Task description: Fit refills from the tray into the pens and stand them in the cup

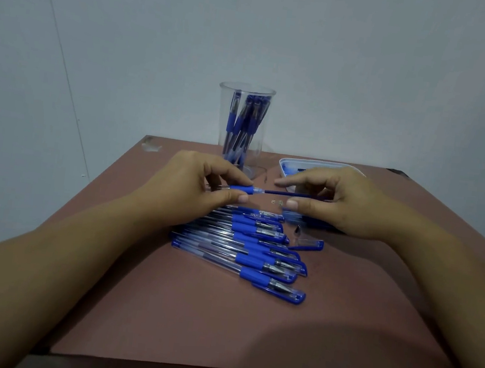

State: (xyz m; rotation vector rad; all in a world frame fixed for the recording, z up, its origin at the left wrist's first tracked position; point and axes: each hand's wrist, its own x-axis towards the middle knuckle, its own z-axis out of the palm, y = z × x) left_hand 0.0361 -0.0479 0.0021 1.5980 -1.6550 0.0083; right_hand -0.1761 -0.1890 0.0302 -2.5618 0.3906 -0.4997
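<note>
While left hand (201,185) pinches pen (242,188), right hand (335,202) holds refill (289,194).

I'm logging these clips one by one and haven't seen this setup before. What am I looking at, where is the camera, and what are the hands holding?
There is no machine here. A person works with bare hands, filmed by one wide-angle camera worn on the head, looking forward and down. The left hand pinches a pen barrel. The right hand pinches a thin blue refill, lined up with the barrel's open end. On the brown table lie a row of capped pens, a loose cap and a small metal tip. Behind them are a clear cup with standing pens in it and a white tray.
</note>
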